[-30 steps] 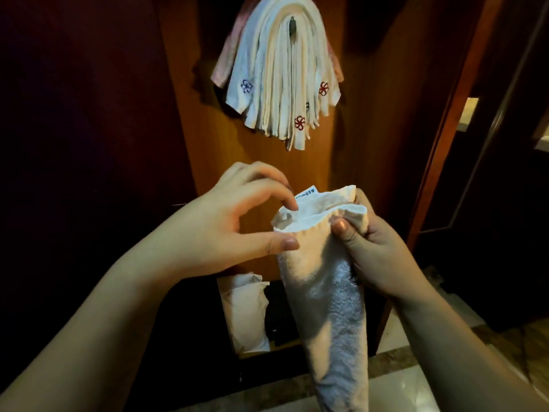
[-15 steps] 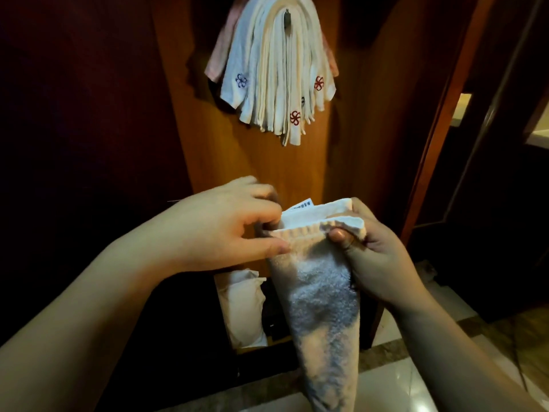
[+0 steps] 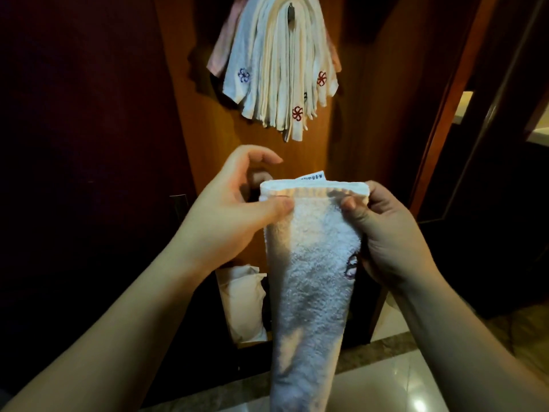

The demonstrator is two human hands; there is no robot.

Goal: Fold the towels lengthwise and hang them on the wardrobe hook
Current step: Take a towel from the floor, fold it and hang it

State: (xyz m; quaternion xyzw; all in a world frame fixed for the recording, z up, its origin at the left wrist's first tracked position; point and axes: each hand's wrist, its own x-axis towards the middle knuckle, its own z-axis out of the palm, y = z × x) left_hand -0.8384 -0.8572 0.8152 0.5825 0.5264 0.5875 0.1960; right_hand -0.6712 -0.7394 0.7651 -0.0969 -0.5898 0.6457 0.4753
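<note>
Your left hand (image 3: pixel 234 212) and right hand (image 3: pixel 389 233) pinch the top corners of a white terry towel (image 3: pixel 315 263), folded into a long strip hanging down below the hook (image 3: pixel 290 12), which carries more towels (image 3: pixel 276 69)

Low in the wardrobe opening you see a white cloth bag (image 3: pixel 242 304) standing upright against the dark interior. Glossy pale floor tile (image 3: pixel 395 388) with a speckled stone border strip (image 3: pixel 383 347) fills the bottom right corner. A dark door frame (image 3: pixel 451 114) runs up the right side.
</note>
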